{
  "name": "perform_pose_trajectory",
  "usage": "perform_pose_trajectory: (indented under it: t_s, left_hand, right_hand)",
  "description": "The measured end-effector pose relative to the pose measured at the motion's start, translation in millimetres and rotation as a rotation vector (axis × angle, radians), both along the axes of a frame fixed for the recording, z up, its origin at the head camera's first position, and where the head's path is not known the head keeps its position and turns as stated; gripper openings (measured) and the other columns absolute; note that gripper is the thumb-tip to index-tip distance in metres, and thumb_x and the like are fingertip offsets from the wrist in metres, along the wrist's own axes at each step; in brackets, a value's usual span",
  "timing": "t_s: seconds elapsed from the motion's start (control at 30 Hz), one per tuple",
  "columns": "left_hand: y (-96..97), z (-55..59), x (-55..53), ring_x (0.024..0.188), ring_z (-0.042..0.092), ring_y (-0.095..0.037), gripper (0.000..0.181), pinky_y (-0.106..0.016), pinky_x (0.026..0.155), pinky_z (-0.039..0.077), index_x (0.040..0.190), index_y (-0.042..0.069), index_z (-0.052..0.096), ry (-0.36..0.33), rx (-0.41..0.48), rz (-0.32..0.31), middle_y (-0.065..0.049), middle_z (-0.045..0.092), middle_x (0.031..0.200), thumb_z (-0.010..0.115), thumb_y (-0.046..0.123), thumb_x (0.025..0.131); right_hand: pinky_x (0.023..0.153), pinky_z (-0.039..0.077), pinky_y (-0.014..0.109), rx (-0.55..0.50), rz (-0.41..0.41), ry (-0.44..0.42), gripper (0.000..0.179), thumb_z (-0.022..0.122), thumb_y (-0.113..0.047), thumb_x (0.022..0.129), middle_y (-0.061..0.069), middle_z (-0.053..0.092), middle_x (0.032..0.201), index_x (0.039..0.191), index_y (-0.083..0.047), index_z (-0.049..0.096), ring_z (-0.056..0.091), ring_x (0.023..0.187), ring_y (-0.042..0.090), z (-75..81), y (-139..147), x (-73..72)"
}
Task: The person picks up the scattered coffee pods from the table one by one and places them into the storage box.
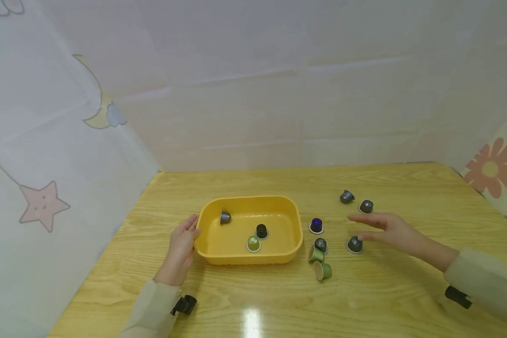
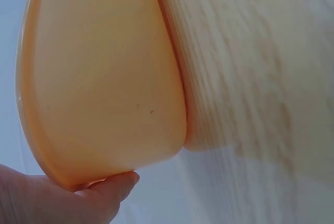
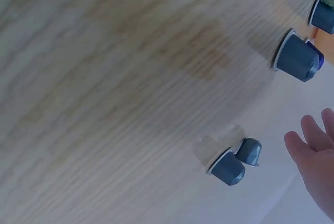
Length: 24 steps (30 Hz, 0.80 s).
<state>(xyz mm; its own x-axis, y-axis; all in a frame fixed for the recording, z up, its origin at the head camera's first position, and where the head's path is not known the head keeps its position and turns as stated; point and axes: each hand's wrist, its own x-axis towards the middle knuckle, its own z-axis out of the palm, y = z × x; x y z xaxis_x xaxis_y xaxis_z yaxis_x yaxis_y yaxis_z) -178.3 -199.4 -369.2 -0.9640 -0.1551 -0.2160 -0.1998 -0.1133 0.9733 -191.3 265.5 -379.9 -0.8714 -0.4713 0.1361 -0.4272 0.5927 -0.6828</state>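
Note:
My left hand point(image 1: 182, 240) grips the left end of a yellow plastic tray point(image 1: 249, 259), its thumb at the rim. In the left wrist view, the tray's outer wall point(image 2: 104, 88) fills much of the picture, with the hand point(image 2: 68, 198) at the rim. Inside the tray are a grey coffee capsule point(image 1: 225, 217) on its side, a black capsule point(image 1: 261, 230) and a light green capsule point(image 1: 253, 243). My right hand point(image 1: 395, 234) holds nothing, fingers extended, with the thumb tip overlapping a dark grey capsule point(image 1: 355, 244) in the head view.
Right of the tray stand a blue capsule point(image 1: 316, 225) and a dark capsule point(image 1: 320, 244), beside two green capsules point(image 1: 316, 254) lying tipped. Farther back are a tipped grey capsule point(image 1: 347, 196) and an upright one point(image 1: 366, 206). Printed cloth point(image 1: 253, 94) hangs behind the wooden table point(image 1: 219, 300).

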Motion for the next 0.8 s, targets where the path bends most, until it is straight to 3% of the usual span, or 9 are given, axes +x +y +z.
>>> perform_pose_trajectory:
  t_s: [0.13, 0.27, 0.37, 0.5, 0.6, 0.73, 0.8]
  left_hand:
    - [-0.2, 0.2, -0.4, 0.145, 0.017, -0.031, 0.053, -0.039, 0.116, 0.022, 0.152, -0.006, 0.013, 0.001, -0.006, -0.004, -0.021, 0.016, 0.158, 0.031, -0.006, 0.102]
    - [-0.1, 0.2, -0.3, 0.145, 0.018, -0.031, 0.053, -0.039, 0.116, 0.023, 0.152, -0.007, 0.013, 0.004, -0.005, -0.001, -0.021, 0.017, 0.158, 0.031, -0.006, 0.102]
    - [0.2, 1.1, 0.3, 0.145, 0.018, -0.031, 0.053, -0.040, 0.116, 0.023, 0.152, -0.006, 0.013, 0.003, -0.006, -0.002, -0.021, 0.017, 0.158, 0.030, -0.006, 0.102]
    - [0.6, 2.4, 0.6, 0.145, 0.018, -0.031, 0.053, -0.040, 0.116, 0.023, 0.152, -0.006, 0.013, 0.003, -0.007, -0.004, -0.021, 0.017, 0.158, 0.030, -0.006, 0.102]
    - [0.5, 2.3, 0.5, 0.145, 0.018, -0.032, 0.053, -0.040, 0.116, 0.023, 0.152, -0.007, 0.013, 0.005, -0.003, -0.003, -0.022, 0.017, 0.158, 0.030, -0.007, 0.102]
    - [0.3, 1.3, 0.3, 0.145, 0.019, -0.031, 0.053, -0.039, 0.116, 0.023, 0.151, -0.008, 0.015, 0.002, -0.004, 0.005, -0.022, 0.018, 0.157, 0.031, -0.008, 0.101]
    - [0.2, 0.8, 0.1, 0.145, 0.019, -0.031, 0.053, -0.039, 0.116, 0.023, 0.151, -0.008, 0.015, 0.001, -0.004, 0.009, -0.022, 0.018, 0.157, 0.031, -0.008, 0.101]
  right_hand:
    - [0.093, 0.049, 0.053, 0.004, 0.046, -0.027, 0.050, 0.069, -0.014, 0.091, 0.025, 0.055, 0.133, 0.134, 0.006, 0.054, 0.045, 0.123, 0.049, -4.8, 1, -2.1]
    - [0.091, 0.045, 0.061, 0.022, 0.092, -0.061, 0.053, 0.069, -0.016, 0.090, 0.028, 0.053, 0.134, 0.134, 0.009, 0.052, 0.045, 0.121, 0.051, -9.3, 1, -3.2]
    - [0.093, 0.047, 0.057, 0.045, 0.102, -0.084, 0.056, 0.070, -0.020, 0.090, 0.027, 0.053, 0.134, 0.134, 0.008, 0.052, 0.052, 0.123, 0.030, -12.5, 3, -3.5]
    - [0.096, 0.049, 0.029, 0.053, 0.096, -0.095, 0.059, 0.071, -0.024, 0.089, 0.025, 0.054, 0.134, 0.135, 0.007, 0.052, 0.046, 0.118, -0.003, -17.2, 4, -4.4]
    - [0.096, 0.046, 0.020, 0.059, 0.087, -0.090, 0.059, 0.073, -0.023, 0.087, 0.024, 0.055, 0.133, 0.133, 0.007, 0.053, 0.052, 0.123, 0.010, -20.4, 4, -4.5]
    - [0.103, 0.041, 0.047, 0.063, 0.060, -0.124, 0.060, 0.075, -0.023, 0.084, 0.028, 0.050, 0.136, 0.133, 0.006, 0.055, 0.042, 0.127, 0.048, -23.1, 2, -4.1]
    - [0.103, 0.035, 0.056, 0.064, 0.042, -0.148, 0.061, 0.076, -0.023, 0.083, 0.030, 0.046, 0.138, 0.133, 0.005, 0.055, 0.038, 0.128, 0.052, -24.8, 2, -4.4]
